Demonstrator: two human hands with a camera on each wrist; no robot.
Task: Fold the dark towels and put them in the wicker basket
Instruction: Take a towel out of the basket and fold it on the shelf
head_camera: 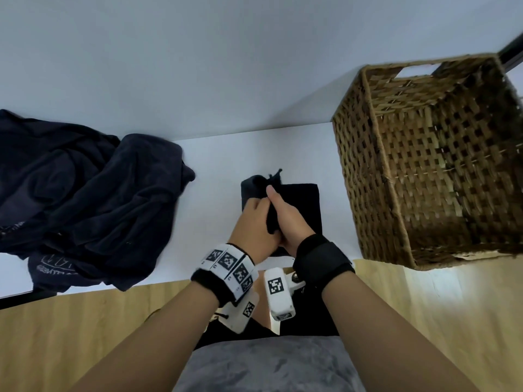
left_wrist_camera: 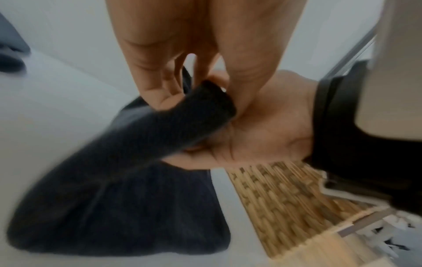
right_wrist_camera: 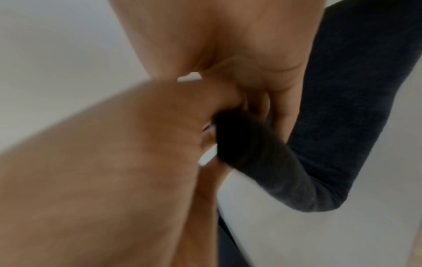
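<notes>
The white counter (head_camera: 215, 154) is carrying three things: one pile, one basket and one small towel. Largest is the heap of dark navy cloth (head_camera: 85, 199) lying crumpled at the left, one edge hanging over the counter's near edge; how many pieces are in it I cannot tell. One wicker basket (head_camera: 376, 176) is standing at the right end, seen tilted by the lens, with a handle cut-out in its far wall; what is lying inside is too dim to make out. Between pile and basket, one dark towel (head_camera: 302, 205) is lying partly flat near the counter's front edge, its upper left part bunched up and lifted.

Two hands are meeting over that bunched part, forearms reaching in from below, each wrist wearing a black band with a white tagged camera block. The left hand (head_camera: 256, 224) is curling its grip around a rolled fold of the towel, as the left wrist view shows (left_wrist_camera: 178, 59). The right hand (head_camera: 285, 219) is pressing against the left, thumb pointing up, its grip pinching the same fold (right_wrist_camera: 262, 75). The towel's rolled fold (left_wrist_camera: 182, 119) is running across both palms.
</notes>
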